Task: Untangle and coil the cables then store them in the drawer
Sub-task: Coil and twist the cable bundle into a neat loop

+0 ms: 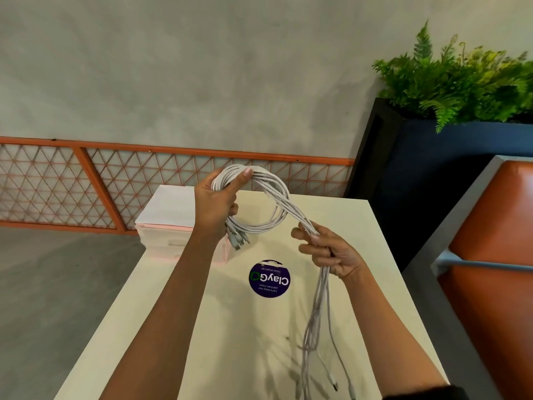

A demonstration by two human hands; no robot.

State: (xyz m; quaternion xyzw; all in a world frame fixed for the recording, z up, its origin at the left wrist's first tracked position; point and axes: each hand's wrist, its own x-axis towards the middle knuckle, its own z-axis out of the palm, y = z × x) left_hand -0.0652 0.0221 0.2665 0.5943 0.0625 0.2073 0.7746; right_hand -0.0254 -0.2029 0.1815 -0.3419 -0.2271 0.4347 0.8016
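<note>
A bundle of several white cables [274, 203] is held above the cream table [375, 255]. My left hand [216, 203] grips the top of a round coil, with the thumb over the strands and several connector ends hanging below the palm. To the right and lower, my right hand [328, 251] grips the same bundle where it leaves the coil. The loose tails [314, 321] hang down from that hand, blurred, ending in plugs near the table's front edge.
A white and pink drawer box [167, 220] stands at the table's far left corner, partly behind my left forearm. A round purple sticker [269, 278] lies mid-table. A dark planter with ferns [447, 157] and an orange seat [496, 255] stand to the right.
</note>
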